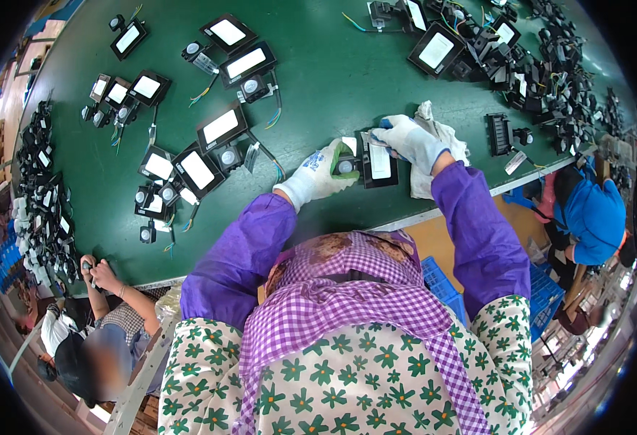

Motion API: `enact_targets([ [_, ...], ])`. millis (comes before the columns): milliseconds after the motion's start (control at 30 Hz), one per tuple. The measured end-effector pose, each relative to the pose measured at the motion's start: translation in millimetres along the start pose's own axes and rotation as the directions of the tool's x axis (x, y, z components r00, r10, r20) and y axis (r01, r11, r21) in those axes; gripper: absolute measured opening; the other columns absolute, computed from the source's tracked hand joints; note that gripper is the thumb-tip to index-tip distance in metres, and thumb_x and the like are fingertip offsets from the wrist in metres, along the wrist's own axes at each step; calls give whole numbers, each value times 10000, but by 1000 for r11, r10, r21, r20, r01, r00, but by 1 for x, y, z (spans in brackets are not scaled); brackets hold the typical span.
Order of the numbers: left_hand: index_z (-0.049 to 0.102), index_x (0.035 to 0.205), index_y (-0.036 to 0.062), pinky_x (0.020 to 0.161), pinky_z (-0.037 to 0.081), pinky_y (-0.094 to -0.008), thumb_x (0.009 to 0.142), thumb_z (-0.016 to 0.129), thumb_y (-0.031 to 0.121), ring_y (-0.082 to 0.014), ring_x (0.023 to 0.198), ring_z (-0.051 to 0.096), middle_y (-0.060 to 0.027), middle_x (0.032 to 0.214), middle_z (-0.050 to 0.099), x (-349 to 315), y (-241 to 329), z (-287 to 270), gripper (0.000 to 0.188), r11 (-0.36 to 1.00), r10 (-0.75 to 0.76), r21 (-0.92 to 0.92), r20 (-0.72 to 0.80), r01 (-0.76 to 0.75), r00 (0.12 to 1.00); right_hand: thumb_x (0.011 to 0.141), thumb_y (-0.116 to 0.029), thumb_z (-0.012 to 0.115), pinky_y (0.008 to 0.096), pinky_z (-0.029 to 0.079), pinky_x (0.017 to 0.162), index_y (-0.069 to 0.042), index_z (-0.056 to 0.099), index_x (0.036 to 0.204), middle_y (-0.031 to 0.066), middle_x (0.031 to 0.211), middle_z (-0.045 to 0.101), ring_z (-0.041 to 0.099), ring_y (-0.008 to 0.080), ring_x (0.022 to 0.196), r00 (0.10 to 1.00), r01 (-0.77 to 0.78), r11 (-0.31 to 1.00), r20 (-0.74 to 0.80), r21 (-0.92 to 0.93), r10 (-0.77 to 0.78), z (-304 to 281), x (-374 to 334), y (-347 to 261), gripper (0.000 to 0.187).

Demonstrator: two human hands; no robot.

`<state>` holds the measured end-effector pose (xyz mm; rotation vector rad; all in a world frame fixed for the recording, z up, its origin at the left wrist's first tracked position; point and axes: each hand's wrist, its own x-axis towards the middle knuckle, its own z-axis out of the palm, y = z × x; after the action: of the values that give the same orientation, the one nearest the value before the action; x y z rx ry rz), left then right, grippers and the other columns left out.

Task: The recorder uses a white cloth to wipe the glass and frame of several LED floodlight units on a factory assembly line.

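Observation:
A black LED floodlight (381, 165) with a white panel lies in front of me on the green table, near its front edge. My left hand (321, 174), in a white glove with green fingers, closes on the floodlight's side at the motion sensor (346, 166). Over the upper right corner of the panel is my right hand (410, 141), in a white and blue glove. Its fingers are bent together at the upper edge, and what is pinched under them is hidden. A crumpled white cloth (443, 138) lies beside and partly under the right wrist.
Several floodlights with sensors and loose wires (221, 125) lie to the left. A dense heap of black lamp parts (550, 94) covers the right, with a black bracket-like part (499, 134) nearer. Another person's hands (100, 274) are at the left table edge. A person in blue (595, 217) sits right.

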<state>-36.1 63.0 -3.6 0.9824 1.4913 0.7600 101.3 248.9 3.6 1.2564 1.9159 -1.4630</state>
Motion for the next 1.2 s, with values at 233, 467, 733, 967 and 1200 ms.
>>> enact_targets([
  [233,490,1142,6,788,513,-312,814,783,177,-161,874,594,-111,993,634,6,-21,9,472,992,58,118,-75,-49,996,921,-240,638,305,431,500,-34,672,916,39,706,627,540,133,536,992,-90,992,93,91,81,-20,-7,4,209],
  [467,502,1136,26,718,519,-309,817,782,181,-153,795,609,-81,940,640,1,-9,8,452,997,28,81,-74,-22,997,851,-219,711,319,500,672,2,654,1009,56,850,692,637,166,749,989,130,984,-56,-118,-137,-20,-31,7,277],
  [733,497,1132,45,608,502,-287,837,767,173,-119,684,588,-46,857,629,3,-17,8,420,999,18,38,-58,-16,998,900,-375,639,466,458,954,-110,655,1196,149,1219,622,552,364,1155,555,-127,856,-751,-501,-357,-44,-44,73,397],
  [967,497,1136,48,628,504,-290,840,766,176,-120,722,585,-53,900,630,4,-18,8,420,1000,-4,-3,-42,4,999,938,-280,548,510,481,900,-101,563,1231,152,1136,604,560,385,1069,637,-123,780,-651,-614,-412,17,-47,67,344],
  [1200,500,1157,46,663,517,-333,793,798,221,-160,723,595,-84,932,639,3,-9,9,502,993,2,122,-90,9,996,838,-180,618,471,479,817,-118,611,1080,118,1055,609,585,358,985,654,240,613,-341,-753,-676,59,-71,18,250],
])
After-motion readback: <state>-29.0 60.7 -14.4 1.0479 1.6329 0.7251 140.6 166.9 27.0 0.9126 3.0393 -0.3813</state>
